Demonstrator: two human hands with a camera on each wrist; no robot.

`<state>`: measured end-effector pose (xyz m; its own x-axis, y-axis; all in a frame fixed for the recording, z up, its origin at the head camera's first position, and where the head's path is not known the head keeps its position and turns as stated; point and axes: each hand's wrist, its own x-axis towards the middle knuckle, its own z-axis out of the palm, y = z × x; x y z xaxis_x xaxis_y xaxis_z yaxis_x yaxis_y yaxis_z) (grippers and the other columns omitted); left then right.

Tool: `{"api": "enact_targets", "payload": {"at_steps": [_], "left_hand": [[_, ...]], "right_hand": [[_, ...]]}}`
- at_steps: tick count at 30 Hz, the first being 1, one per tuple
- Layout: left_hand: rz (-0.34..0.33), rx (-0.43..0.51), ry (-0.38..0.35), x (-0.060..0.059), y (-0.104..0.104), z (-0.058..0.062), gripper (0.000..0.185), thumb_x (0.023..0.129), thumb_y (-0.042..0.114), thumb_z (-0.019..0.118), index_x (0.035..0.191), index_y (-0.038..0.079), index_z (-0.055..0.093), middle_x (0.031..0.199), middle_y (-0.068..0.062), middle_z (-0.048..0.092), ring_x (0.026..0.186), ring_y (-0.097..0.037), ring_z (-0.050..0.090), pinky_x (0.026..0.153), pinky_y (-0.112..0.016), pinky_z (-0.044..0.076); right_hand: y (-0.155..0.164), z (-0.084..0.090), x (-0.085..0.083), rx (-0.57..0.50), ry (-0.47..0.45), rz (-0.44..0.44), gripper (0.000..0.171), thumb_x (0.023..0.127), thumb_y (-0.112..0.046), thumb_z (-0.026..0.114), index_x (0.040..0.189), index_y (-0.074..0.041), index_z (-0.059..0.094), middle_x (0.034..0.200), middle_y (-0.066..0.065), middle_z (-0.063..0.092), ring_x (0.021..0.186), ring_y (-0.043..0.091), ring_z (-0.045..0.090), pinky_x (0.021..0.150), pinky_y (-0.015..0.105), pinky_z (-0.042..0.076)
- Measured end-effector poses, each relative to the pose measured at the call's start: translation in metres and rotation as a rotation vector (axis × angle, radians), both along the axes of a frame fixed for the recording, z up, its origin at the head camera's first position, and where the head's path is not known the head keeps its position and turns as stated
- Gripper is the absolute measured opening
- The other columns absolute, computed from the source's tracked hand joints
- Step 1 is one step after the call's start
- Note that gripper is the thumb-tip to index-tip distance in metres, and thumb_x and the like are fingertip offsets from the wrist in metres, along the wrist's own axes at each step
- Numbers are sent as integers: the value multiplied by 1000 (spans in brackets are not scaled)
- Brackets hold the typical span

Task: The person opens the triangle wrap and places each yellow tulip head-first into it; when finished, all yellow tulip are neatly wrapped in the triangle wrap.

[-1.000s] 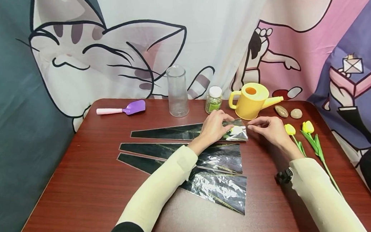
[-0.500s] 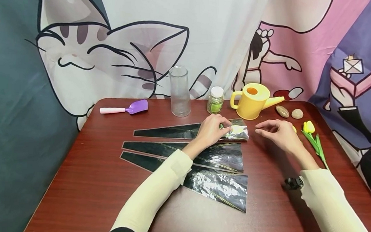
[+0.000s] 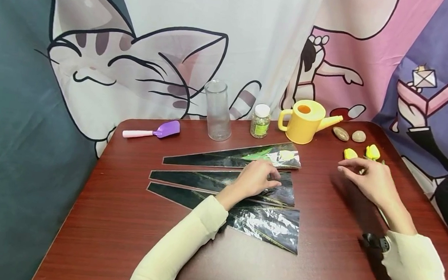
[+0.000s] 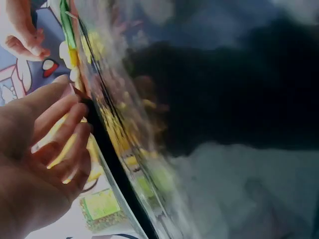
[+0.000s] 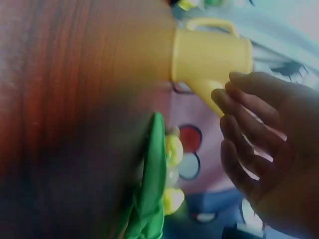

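A yellow tulip (image 3: 286, 155) lies inside the farthest of 3 black-and-clear wrapping sleeves (image 3: 203, 158), its green leaves showing through the film. Over the middle sleeve (image 3: 182, 178) is my left hand (image 3: 254, 177), its fingers loosely bent with nothing between them. In the left wrist view that left hand (image 4: 50, 129) has its fingertips right at a sleeve's dark edge (image 4: 112, 154). My right hand (image 3: 371, 178), also holding nothing, hovers beside two loose yellow tulips (image 3: 372, 152) and partly hides their stems. The right wrist view shows its relaxed fingers and green leaves (image 5: 152, 184) close by.
Along the table's back edge stand a clear glass vase (image 3: 218, 113), a white-capped jar (image 3: 260, 121) and a yellow watering can (image 3: 303, 123). Two stones (image 3: 340, 134) lie right of the can. A purple shovel (image 3: 168, 129) rests at the back left. The nearest sleeve (image 3: 268, 225) lies flat.
My left hand has left the farthest sleeve and come nearer, over the middle one, uncovering the wrapped tulip. My right hand has moved right and nearer, to the loose tulips.
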<state>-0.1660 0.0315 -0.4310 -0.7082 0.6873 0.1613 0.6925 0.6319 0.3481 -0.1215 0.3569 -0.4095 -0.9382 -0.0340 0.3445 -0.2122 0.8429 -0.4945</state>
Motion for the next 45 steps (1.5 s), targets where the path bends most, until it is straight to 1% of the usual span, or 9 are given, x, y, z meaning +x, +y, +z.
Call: {"api": "enact_targets", "payload": {"at_steps": [4, 9, 17, 22, 24, 27, 30, 37, 45], "left_hand": [[-17, -46, -11, 5, 0, 1, 26, 86, 41, 75, 104, 23, 77, 99, 9, 67, 93, -10, 58, 81, -27, 45], [-30, -94, 10, 6, 2, 1, 31, 84, 44, 76, 107, 23, 76, 101, 8, 66, 95, -12, 57, 85, -28, 44], [-39, -102, 50, 8, 4, -7, 29, 82, 44, 78, 103, 23, 78, 102, 9, 65, 97, -12, 56, 85, -27, 45], [-18, -89, 58, 9, 5, -10, 22, 83, 42, 77, 97, 26, 79, 98, 12, 64, 95, -11, 56, 84, -25, 45], [-7, -77, 55, 8, 5, -10, 16, 85, 40, 76, 94, 27, 79, 96, 13, 63, 94, -10, 56, 84, -25, 45], [9, -64, 52, 9, 6, -9, 10, 86, 36, 76, 90, 28, 79, 93, 14, 63, 93, -10, 55, 85, -26, 44], [24, -48, 42, 10, 5, -8, 8, 86, 34, 76, 88, 28, 80, 91, 15, 62, 92, -9, 56, 85, -25, 44], [43, 39, -16, 13, 5, -7, 5, 85, 32, 78, 83, 28, 79, 87, 16, 60, 84, -6, 54, 78, -22, 43], [79, 98, -19, 15, 3, -3, 5, 85, 31, 78, 84, 27, 80, 88, 15, 63, 87, -6, 57, 79, -20, 43]], "right_hand": [[9, 1, 17, -92, -19, -147, 20, 84, -35, 78, 99, -21, 78, 78, 0, 71, 66, -1, 53, 57, 21, 37], [25, -1, 31, -109, -23, -262, 24, 86, -38, 75, 101, -19, 77, 78, -10, 71, 70, -6, 47, 60, 21, 34], [46, -6, 46, -94, -75, -338, 33, 87, -41, 73, 105, -14, 75, 69, -1, 69, 65, -15, 42, 57, 24, 34], [50, -9, 54, -81, -102, -356, 33, 87, -42, 72, 106, -15, 75, 70, -7, 70, 68, -15, 42, 61, 27, 34], [51, -10, 58, -60, -105, -373, 32, 87, -41, 72, 105, -14, 75, 71, -5, 70, 71, -7, 49, 61, 27, 34], [51, -11, 63, -25, -134, -397, 33, 88, -39, 71, 104, -10, 74, 76, 7, 72, 83, 19, 60, 63, 31, 33], [53, -14, 68, 4, -185, -402, 36, 89, -37, 69, 105, -4, 73, 83, 17, 71, 93, 43, 57, 67, 37, 33], [61, -18, 76, 44, -313, -367, 46, 88, -41, 71, 103, 2, 70, 89, 21, 71, 100, 53, 51, 78, 57, 33], [61, -22, 76, 61, -349, -342, 42, 85, -43, 74, 94, -1, 73, 81, 14, 72, 93, 52, 55, 68, 52, 36]]}}
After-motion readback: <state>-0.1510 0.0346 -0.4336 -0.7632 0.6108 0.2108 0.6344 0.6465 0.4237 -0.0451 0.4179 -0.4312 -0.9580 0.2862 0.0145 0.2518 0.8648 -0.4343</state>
